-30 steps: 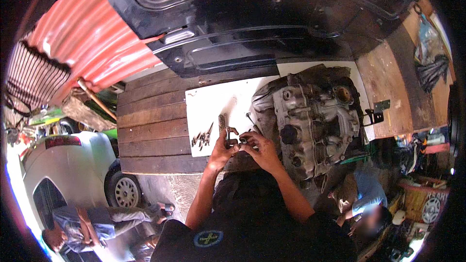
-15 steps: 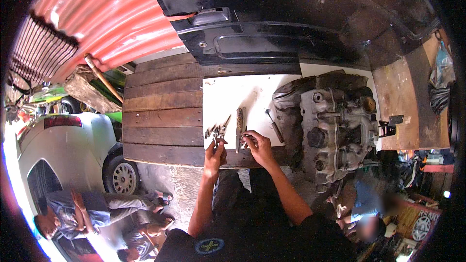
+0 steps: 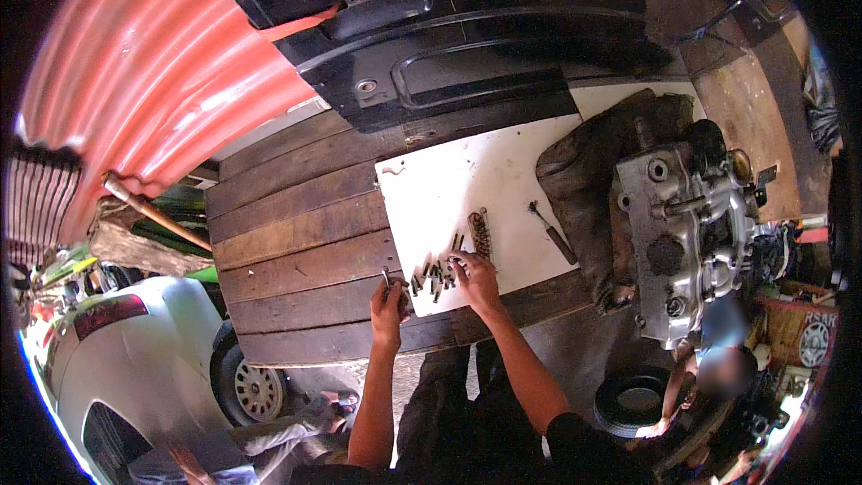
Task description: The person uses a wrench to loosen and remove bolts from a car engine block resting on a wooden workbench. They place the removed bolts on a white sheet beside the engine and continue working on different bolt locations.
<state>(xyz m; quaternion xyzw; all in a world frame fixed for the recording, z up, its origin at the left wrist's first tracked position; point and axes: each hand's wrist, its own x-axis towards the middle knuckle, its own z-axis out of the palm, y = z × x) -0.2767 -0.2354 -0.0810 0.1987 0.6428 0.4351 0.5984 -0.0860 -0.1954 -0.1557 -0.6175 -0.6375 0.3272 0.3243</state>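
Observation:
My left hand (image 3: 387, 313) is closed over the wooden planks, just left of the white board (image 3: 431, 198). A small metal piece (image 3: 386, 276) sticks up from its fingers; its kind is not clear. On the board my right hand (image 3: 479, 282) reaches into the upper right of a group of bolts (image 3: 433, 278). Its fingertips are pinched together, and whatever is between them is too small to make out. Beyond it lies a narrow brownish metal strip (image 3: 480, 235) with a row of round marks. A small tool with a dark handle (image 3: 557, 242) rests farther right.
The board lies on a wooden plank table (image 3: 296, 242). At right stands a metal engine part (image 3: 678, 233) beside a dark cloth (image 3: 584, 153). A black vehicle panel (image 3: 503, 54) borders the far side. A car (image 3: 135, 359), a tyre (image 3: 633, 400) and other people are nearby.
My view has turned, so the table appears tilted. My left hand has moved off the board to the left with the metal piece. My right hand has shifted from the strip to the bolts.

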